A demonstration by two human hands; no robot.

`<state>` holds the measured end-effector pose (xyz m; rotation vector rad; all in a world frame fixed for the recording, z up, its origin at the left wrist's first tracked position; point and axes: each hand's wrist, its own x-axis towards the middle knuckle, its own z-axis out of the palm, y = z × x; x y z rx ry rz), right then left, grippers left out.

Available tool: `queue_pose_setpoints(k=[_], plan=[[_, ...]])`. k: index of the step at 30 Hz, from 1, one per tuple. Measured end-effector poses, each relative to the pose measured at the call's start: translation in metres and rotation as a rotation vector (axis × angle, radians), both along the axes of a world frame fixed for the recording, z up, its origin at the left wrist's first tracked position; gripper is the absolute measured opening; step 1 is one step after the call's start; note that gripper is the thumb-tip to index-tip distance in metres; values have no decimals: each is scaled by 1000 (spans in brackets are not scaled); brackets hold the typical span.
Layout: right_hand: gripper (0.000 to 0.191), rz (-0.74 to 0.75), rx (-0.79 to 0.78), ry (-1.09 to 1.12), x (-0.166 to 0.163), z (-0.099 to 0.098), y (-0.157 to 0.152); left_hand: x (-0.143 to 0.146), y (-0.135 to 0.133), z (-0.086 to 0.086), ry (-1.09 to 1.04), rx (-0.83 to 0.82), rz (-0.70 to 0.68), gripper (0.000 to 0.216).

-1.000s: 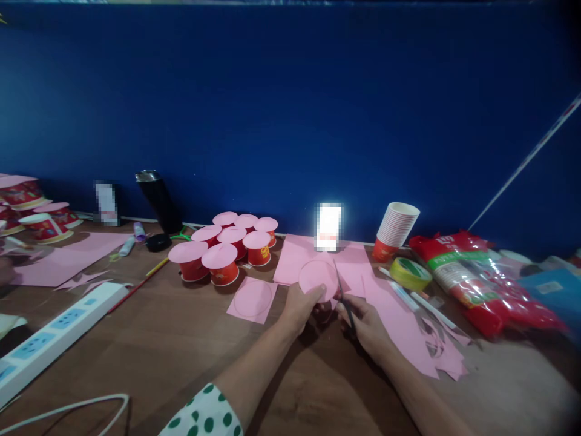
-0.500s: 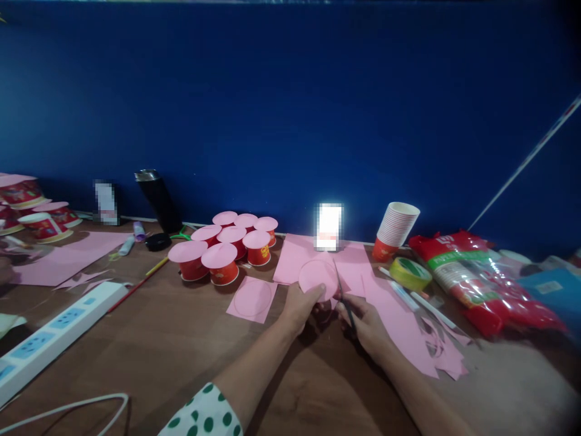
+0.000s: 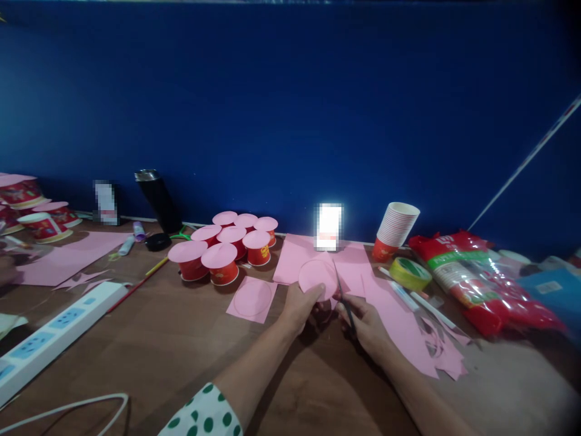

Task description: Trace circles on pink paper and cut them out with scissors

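Observation:
My left hand (image 3: 300, 307) pinches a piece of pink paper (image 3: 316, 278) with a circle drawn on it, thumb on top and the other fingers underneath. My right hand (image 3: 364, 323) is closed around a pair of dark scissors (image 3: 347, 312). Their blade points away from me, against the right side of the pink piece. Left of my hands lies a pink square (image 3: 251, 299) marked with a circle. Behind the held piece are larger pink sheets (image 3: 290, 257). Several red paper cups (image 3: 224, 275) topped with pink discs stand together at the left.
A leaning stack of paper cups (image 3: 394, 227), green tape (image 3: 411, 274), pens and a red plastic bag (image 3: 476, 272) lie right. A lit phone (image 3: 329, 227) stands behind my hands. At left are a power strip (image 3: 59, 333), black flask (image 3: 158, 200) and another person's hand (image 3: 6, 268).
My hands, the scissors and the pink paper look almost unmoved. At the far left edge, the other person's hand has shifted slightly.

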<state>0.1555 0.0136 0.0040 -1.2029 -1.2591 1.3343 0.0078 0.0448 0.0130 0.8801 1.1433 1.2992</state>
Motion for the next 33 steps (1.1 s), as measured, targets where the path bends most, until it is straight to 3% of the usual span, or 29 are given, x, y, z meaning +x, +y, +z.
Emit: queue_pose_setpoints(k=[14,33], plan=[[48,-2,-2,31,-1,-2,1,1,2,-4,-27,27,1,24],[47,6,36,11,-1,2,0,0,1,-2,31,5,-5,18]])
